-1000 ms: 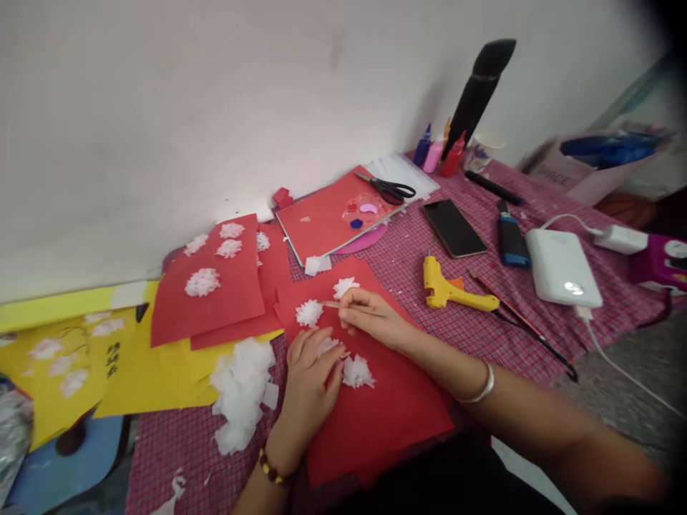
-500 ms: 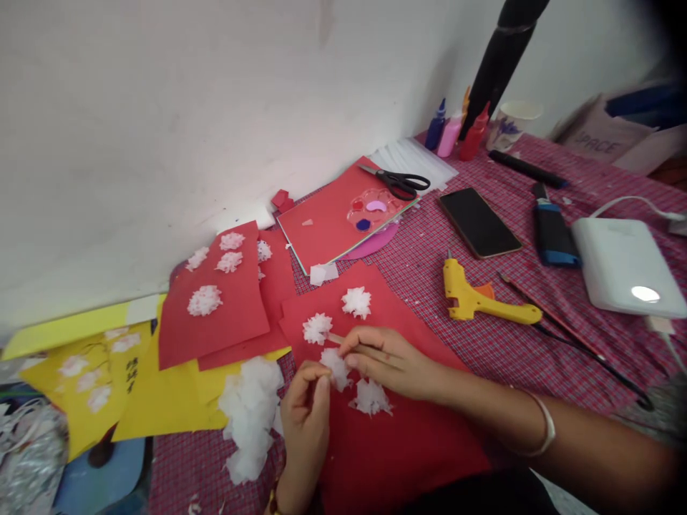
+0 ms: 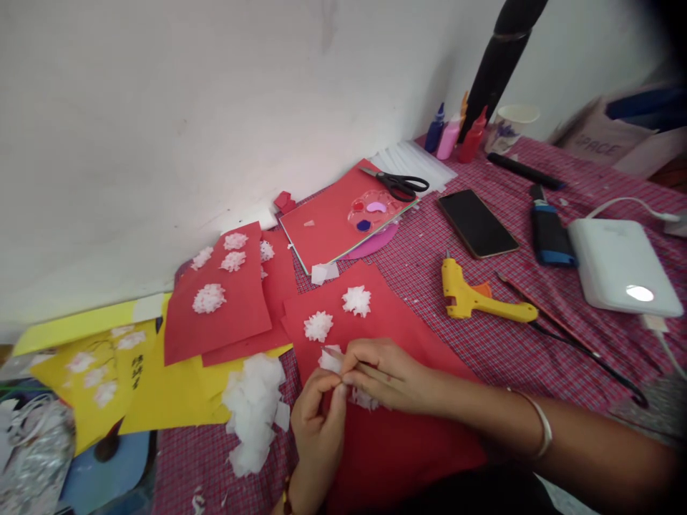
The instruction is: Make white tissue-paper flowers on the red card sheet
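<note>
My left hand (image 3: 319,422) is pinched, thumb against forefinger, its tips meeting those of my right hand (image 3: 389,375); what it holds is too small to make out. Between the closed fingers of my right hand runs a thin pale stick (image 3: 376,372). Both hands are over a red paper sheet (image 3: 397,458). On that sheet sit ruffled white tissue-paper flowers (image 3: 318,326); one lies just under my fingertips, and another is mostly covered by my right hand. Left of my left hand lies a heap of white tissue-paper pieces (image 3: 252,408).
A yellow glue gun (image 3: 483,300), phone (image 3: 477,223), paintbrush (image 3: 547,315) and white power bank (image 3: 625,265) lie to the right. Behind are scissors (image 3: 400,184), a paint palette (image 3: 370,211) and paint bottles (image 3: 472,136). Red flowered sheets (image 3: 215,329) and yellow paper (image 3: 166,400) lie left.
My left hand has moved right and slightly up, so its fingertips now meet my right hand's. My right hand has shifted slightly down, and the stick's end has left the upper-left flower.
</note>
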A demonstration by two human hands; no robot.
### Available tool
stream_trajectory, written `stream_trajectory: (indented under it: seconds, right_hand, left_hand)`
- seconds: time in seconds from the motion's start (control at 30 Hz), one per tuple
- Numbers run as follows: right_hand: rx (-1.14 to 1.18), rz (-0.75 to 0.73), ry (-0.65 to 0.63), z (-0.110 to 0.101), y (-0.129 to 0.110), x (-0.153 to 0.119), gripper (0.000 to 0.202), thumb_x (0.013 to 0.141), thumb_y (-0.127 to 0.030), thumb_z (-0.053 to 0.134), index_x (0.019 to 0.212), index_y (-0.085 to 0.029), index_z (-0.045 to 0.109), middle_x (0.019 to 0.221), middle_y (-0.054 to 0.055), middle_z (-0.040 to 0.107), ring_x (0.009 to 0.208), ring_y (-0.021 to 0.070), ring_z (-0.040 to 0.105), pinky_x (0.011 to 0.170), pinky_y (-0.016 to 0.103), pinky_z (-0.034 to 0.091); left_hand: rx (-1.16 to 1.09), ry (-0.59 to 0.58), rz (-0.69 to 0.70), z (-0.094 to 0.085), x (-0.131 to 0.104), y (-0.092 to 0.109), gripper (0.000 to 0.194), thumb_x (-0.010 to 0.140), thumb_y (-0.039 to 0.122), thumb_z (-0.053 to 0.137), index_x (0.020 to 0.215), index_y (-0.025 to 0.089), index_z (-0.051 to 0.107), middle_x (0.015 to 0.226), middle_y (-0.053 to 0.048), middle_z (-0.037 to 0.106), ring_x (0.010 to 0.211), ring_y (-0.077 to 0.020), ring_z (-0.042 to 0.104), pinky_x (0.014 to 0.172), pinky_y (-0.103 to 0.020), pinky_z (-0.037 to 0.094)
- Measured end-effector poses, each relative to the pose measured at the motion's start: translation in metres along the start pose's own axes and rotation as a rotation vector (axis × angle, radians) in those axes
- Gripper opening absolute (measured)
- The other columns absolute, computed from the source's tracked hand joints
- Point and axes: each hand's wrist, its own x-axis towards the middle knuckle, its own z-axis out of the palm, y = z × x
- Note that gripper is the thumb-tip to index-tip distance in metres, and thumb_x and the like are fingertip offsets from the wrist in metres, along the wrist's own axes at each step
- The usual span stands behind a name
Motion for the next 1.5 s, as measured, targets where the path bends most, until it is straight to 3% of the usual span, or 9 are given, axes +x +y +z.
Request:
stream_trajectory:
  seconds: [0.23, 0.4, 0.5, 0.6, 0.7, 0.87, 1.17, 1.33, 1.5]
  right_hand:
    - [-0.060, 0.009, 0.036, 0.008, 0.004, 0.000, 0.011, 0.089, -0.019, 0.048, 0.078, -0.019, 0.049, 0.069, -0.002, 0.052, 0.060, 0.0096, 0.045, 0.058, 0.022, 0.037]
    - [0.273, 0.121, 0.009, 0.015, -0.001, -0.003, 0.013, 0.089, -0.022, 0.049, 0.077, -0.018, 0.050, 0.064, -0.005, 0.047, 0.056, 0.0076, 0.043, 0.055, 0.020, 0.037]
    - [0.389, 0.138, -0.002, 0.017, -0.004, -0.004, 0.009, 0.088, -0.024, 0.051, 0.085, -0.017, 0.056, 0.068, -0.003, 0.051, 0.058, 0.0080, 0.046, 0.056, 0.021, 0.040]
    - [0.253, 0.070, -0.001, 0.016, -0.005, -0.005, 0.012, 0.088, -0.025, 0.054, 0.093, -0.017, 0.062, 0.078, 0.001, 0.060, 0.067, 0.0101, 0.053, 0.063, 0.023, 0.044]
    - [0.115, -0.042, -0.051, 0.012, -0.005, -0.006, 0.015, 0.091, -0.026, 0.052, 0.091, -0.016, 0.064, 0.083, 0.004, 0.064, 0.074, 0.0127, 0.057, 0.069, 0.026, 0.045]
    - [0.030, -0.117, 0.005, 0.010, -0.004, -0.009, 0.014, 0.090, -0.029, 0.056, 0.085, -0.018, 0.063, 0.073, 0.002, 0.062, 0.065, 0.0123, 0.055, 0.062, 0.024, 0.042]
    - [0.027, -0.083, 0.001, 0.011, 0.003, -0.011, 0.013, 0.087, -0.030, 0.058, 0.081, -0.019, 0.060, 0.073, 0.002, 0.063, 0.064, 0.0136, 0.057, 0.060, 0.024, 0.044]
    - [-0.021, -0.109, -0.075, 0.005, -0.010, -0.012, 0.015, 0.090, -0.018, 0.046, 0.094, -0.016, 0.060, 0.085, 0.006, 0.066, 0.076, 0.0145, 0.060, 0.070, 0.026, 0.047]
    - [-0.083, -0.127, -0.061, 0.007, -0.007, -0.010, 0.013, 0.087, -0.015, 0.045, 0.088, -0.017, 0.057, 0.080, 0.004, 0.064, 0.069, 0.0130, 0.057, 0.065, 0.024, 0.046]
  left_hand:
    - [-0.067, 0.005, -0.070, -0.001, 0.001, 0.001, 0.022, 0.089, 0.029, 0.055, 0.070, 0.018, 0.059, 0.063, 0.001, 0.057, 0.059, -0.0121, 0.054, 0.057, -0.022, 0.045]
    - [-0.003, -0.009, 0.042, -0.008, 0.003, -0.004, 0.030, 0.089, 0.029, 0.054, 0.062, 0.019, 0.049, 0.060, 0.002, 0.052, 0.057, -0.0112, 0.049, 0.056, -0.023, 0.041]
    - [0.057, -0.074, 0.091, -0.011, 0.004, -0.007, 0.031, 0.093, 0.028, 0.046, 0.064, 0.019, 0.052, 0.059, 0.002, 0.052, 0.056, -0.0116, 0.049, 0.054, -0.023, 0.040]
    - [0.115, -0.127, 0.112, -0.010, 0.003, -0.008, 0.032, 0.095, 0.028, 0.041, 0.070, 0.019, 0.057, 0.062, 0.001, 0.056, 0.057, -0.0127, 0.053, 0.055, -0.024, 0.041]
    - [0.163, -0.129, 0.165, -0.008, 0.001, -0.009, 0.034, 0.095, 0.028, 0.043, 0.064, 0.019, 0.052, 0.057, 0.001, 0.052, 0.052, -0.0114, 0.049, 0.051, -0.023, 0.037]
    - [0.191, -0.115, 0.224, -0.006, -0.002, -0.011, 0.034, 0.095, 0.029, 0.044, 0.063, 0.018, 0.048, 0.055, 0.004, 0.047, 0.048, -0.0091, 0.042, 0.047, -0.021, 0.031]
    - [0.196, -0.134, 0.095, -0.008, -0.015, -0.019, 0.028, 0.095, 0.031, 0.042, 0.075, 0.018, 0.056, 0.065, 0.000, 0.055, 0.058, -0.0125, 0.049, 0.056, -0.023, 0.039]
    - [0.111, -0.132, 0.003, -0.007, -0.014, -0.020, 0.040, 0.097, 0.037, 0.037, 0.064, 0.017, 0.050, 0.058, 0.001, 0.049, 0.055, -0.0116, 0.046, 0.052, -0.023, 0.036]
    - [0.050, -0.122, -0.044, -0.003, -0.013, -0.017, 0.047, 0.097, 0.041, 0.034, 0.058, 0.018, 0.043, 0.052, 0.003, 0.043, 0.049, -0.0100, 0.042, 0.049, -0.022, 0.033]
